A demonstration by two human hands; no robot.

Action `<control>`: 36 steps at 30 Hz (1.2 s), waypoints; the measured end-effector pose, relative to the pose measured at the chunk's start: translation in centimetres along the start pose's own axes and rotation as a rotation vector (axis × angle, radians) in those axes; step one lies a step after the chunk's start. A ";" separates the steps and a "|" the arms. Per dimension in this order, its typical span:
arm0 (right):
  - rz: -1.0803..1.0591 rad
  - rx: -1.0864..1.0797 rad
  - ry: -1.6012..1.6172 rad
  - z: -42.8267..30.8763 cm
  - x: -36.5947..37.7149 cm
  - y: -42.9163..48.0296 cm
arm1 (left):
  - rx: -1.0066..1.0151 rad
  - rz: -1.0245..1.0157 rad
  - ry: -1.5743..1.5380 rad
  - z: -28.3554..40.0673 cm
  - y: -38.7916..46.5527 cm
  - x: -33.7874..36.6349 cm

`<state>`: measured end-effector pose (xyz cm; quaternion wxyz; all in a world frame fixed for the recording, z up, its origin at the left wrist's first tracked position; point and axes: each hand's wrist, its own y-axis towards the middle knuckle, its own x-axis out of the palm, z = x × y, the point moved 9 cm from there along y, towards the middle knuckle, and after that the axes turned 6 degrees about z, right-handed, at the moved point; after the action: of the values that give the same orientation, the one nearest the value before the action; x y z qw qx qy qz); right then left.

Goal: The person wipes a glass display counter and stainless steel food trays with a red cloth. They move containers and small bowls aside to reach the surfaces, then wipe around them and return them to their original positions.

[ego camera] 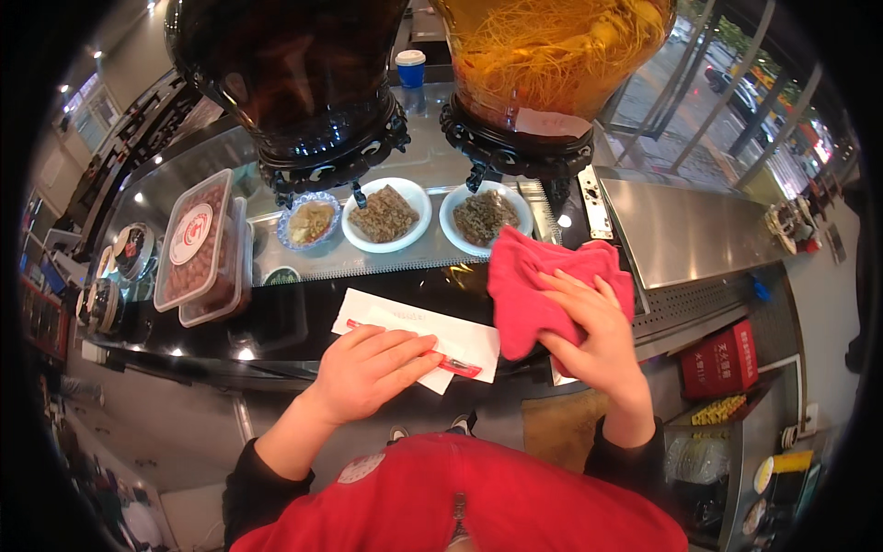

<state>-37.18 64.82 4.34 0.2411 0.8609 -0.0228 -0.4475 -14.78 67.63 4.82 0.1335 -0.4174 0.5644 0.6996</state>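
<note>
My left hand (372,369) lies across white paper slips (472,338) at the front edge of the black counter (286,324). A red pen (463,368) runs beneath its fingers, both ends showing. The thumb is hidden, but the fingers curl over pen and paper together. To the right, my right hand (597,331) grips a crumpled pinkish-red cloth (521,293), fingers spread over its top and the thumb at its near side. The cloth's far left corner overlaps the rim of a white plate (448,221) of dark, crumbly food.
Two large glass jars, one dark (303,83) and one amber with roots (552,41), tower on black stands beyond. Another white plate (386,241), a blue-patterned bowl (309,221) and stacked clear plastic tubs (200,234) stand leftward. A stainless steel surface (690,228) extends right.
</note>
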 end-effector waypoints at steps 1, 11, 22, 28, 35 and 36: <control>0.005 -0.009 -0.040 -0.8 1.1 0.4 | 0.012 0.017 0.000 -0.1 -0.1 -0.2; 0.001 0.233 -0.353 2.9 7.0 10.7 | -0.017 0.002 -0.070 -1.6 -0.9 0.1; 0.077 0.109 -0.141 1.0 4.5 5.6 | -0.078 0.001 -0.083 -1.9 0.0 0.9; 0.101 0.104 -0.156 0.7 4.0 4.8 | -0.128 0.030 -0.087 -2.5 0.5 0.8; 0.085 0.087 -0.162 -1.2 4.2 4.1 | -0.068 -0.055 -0.070 -3.2 -0.8 -0.4; 0.048 0.015 -0.150 -2.3 4.8 4.0 | -0.067 -0.054 -0.052 -3.3 -1.1 -0.7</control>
<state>-31.81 61.00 3.60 0.2428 0.8260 -0.0649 -0.5046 -12.23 65.23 4.51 0.1529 -0.4183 0.5257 0.7248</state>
